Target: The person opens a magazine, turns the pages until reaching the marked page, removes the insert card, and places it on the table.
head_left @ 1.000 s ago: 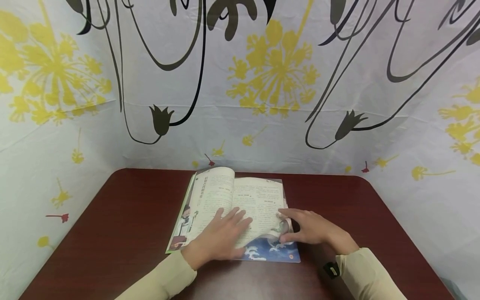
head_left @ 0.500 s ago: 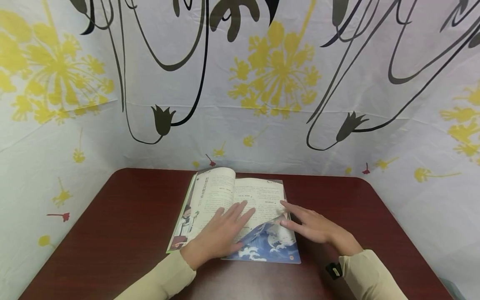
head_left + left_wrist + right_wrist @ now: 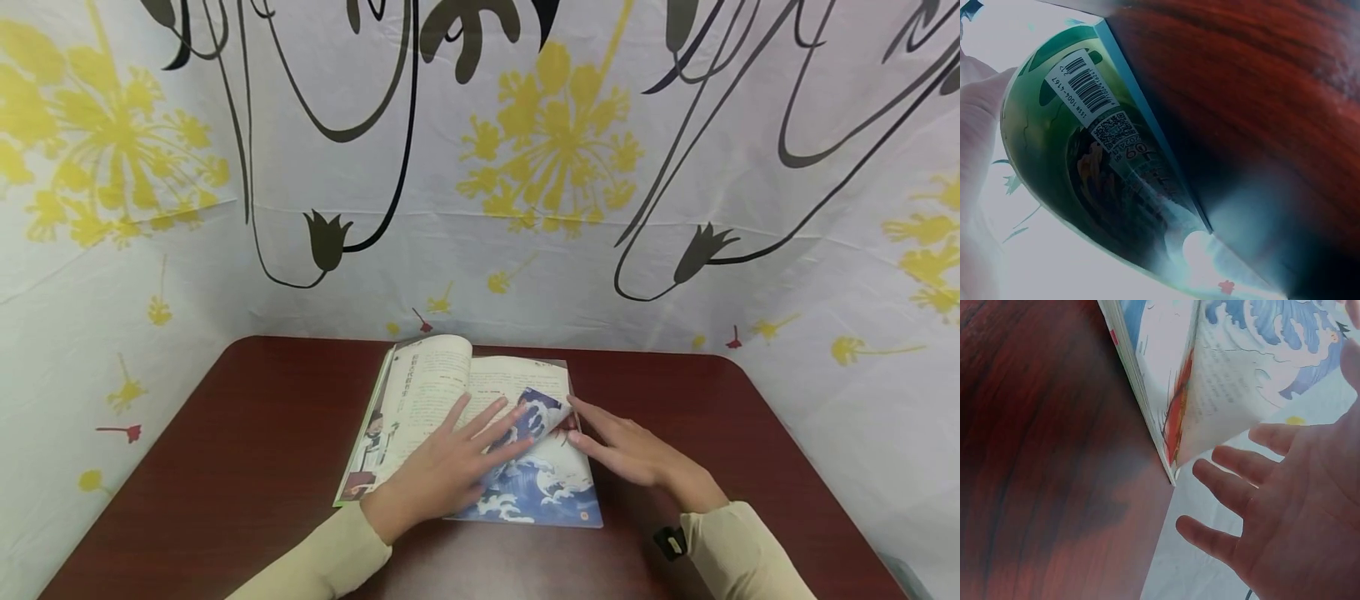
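Note:
An open magazine (image 3: 427,379) lies on the table, text on its upper pages. My left hand (image 3: 438,471) is spread over its middle, fingers straight and overlapping a right-hand page (image 3: 538,410) whose near corner is folded up, showing blue waves. Beneath that leaf is a page with a blue wave picture (image 3: 543,496). At the right edge, my right hand (image 3: 637,450) has its fingers extended beside the pages; the right wrist view shows the palm with nothing gripped and a lifted leaf (image 3: 1222,387) near the fingertips. The left wrist view shows the green back cover (image 3: 1047,137) with its barcode.
A dark red wooden table (image 3: 247,467) carries the magazine. Behind and on both sides hangs white cloth (image 3: 375,175) printed with yellow and grey flowers. A black band (image 3: 670,542) is on the right wrist by the cream sleeve (image 3: 738,546).
The right-hand page's near corner has lifted and folded up toward the far left, uncovering more wave picture. My left fingers have spread and shifted right; my right hand has released the page edge.

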`<state>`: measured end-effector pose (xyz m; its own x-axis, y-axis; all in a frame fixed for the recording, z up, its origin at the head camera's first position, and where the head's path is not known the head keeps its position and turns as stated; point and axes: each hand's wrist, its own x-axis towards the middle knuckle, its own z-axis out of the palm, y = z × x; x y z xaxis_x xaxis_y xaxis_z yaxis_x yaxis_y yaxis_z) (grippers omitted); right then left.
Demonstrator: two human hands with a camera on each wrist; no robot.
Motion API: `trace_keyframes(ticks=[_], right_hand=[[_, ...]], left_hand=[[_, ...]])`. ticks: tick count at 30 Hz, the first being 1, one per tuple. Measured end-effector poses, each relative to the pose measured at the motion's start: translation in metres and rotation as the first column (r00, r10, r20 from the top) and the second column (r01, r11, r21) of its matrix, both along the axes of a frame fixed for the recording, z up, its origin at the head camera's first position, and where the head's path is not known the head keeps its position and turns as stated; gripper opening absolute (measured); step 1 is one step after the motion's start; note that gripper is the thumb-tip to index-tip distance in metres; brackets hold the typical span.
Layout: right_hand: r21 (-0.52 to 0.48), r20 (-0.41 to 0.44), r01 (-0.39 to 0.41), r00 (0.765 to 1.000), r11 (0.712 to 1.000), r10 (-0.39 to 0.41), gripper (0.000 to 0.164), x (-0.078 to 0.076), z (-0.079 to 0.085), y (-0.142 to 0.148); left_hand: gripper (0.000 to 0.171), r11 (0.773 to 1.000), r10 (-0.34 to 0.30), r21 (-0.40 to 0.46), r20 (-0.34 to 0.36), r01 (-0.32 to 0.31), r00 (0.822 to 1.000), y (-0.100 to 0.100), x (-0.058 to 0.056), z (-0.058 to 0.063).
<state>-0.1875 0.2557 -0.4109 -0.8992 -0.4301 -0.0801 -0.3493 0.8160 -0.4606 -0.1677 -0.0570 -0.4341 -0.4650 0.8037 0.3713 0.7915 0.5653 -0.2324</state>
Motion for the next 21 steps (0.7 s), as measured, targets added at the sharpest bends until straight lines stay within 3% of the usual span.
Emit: trace_keyframes(ticks=[6, 13, 21], right_hand=[[0.029, -0.036, -0.018, 0.999, 0.999, 0.019, 0.083, -0.001, -0.004, 0.002], [0.109, 0.005, -0.060, 0.998, 0.992, 0.060, 0.089, 0.001, -0.007, 0.001], [0.116, -0.008, -0.261, 0.965, 0.958, 0.263, 0.099, 0.001, -0.018, 0.003]], left_hand=[[0.080, 0.999, 0.007, -0.048, -0.030, -0.009, 1.000, -0.001, 0.001, 0.000], [0.069, 0.993, 0.051, -0.102, -0.045, -0.056, 0.998, -0.003, 0.002, 0.002], [0.064, 0.989, 0.082, -0.127, 0.006, -0.081, 0.997, -0.006, 0.000, 0.006]])
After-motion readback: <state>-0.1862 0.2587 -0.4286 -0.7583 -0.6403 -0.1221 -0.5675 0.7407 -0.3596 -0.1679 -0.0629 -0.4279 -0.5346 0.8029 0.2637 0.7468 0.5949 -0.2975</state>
